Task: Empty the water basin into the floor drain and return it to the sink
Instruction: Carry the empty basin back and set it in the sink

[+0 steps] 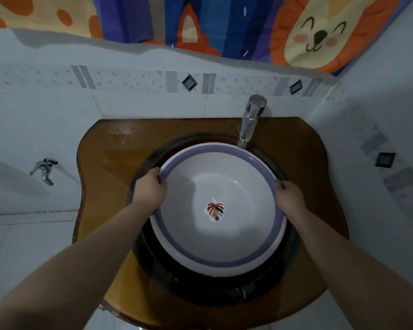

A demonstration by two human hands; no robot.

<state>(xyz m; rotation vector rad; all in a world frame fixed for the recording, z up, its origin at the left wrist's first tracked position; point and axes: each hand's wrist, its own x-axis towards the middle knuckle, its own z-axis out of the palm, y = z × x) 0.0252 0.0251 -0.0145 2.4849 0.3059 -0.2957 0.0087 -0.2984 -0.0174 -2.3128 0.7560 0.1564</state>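
Basin [224,186]: round, white inside, with a purple band around the rim; a leaf-shaped sticker [214,210] in red, black and white sits on its floor. Whether it holds water cannot be told. Position: within the dark round sink [200,289], toward the sink's far side, its back rim just under the spout of the faucet [249,120]. A broad crescent of the dark sink shows at the near side.

Left hand [150,188]: at the basin's left rim, grip closed on the rim, fingers curled over the purple edge, bare forearm reaching in from the lower left.

Right hand [289,196]: at the basin's right rim, grip closed on the rim likewise, fingertips hooked over the edge, bare forearm reaching in from the lower right.

Sink surround: amber, glossy desk [110,167] with curved outline, wet sheen toward its back left. The faucet, chrome and upright, stands at its back right.

Wall [45,115]: pale tiles with a patterned border strip and dark diamond insets [189,82]. A small chrome wall tap [44,170] is mounted at left, well apart from the sink.

Above: a hanging cloth [200,22] printed with cartoon animals in orange, blue and cream, its lower edge draped over the tile border.
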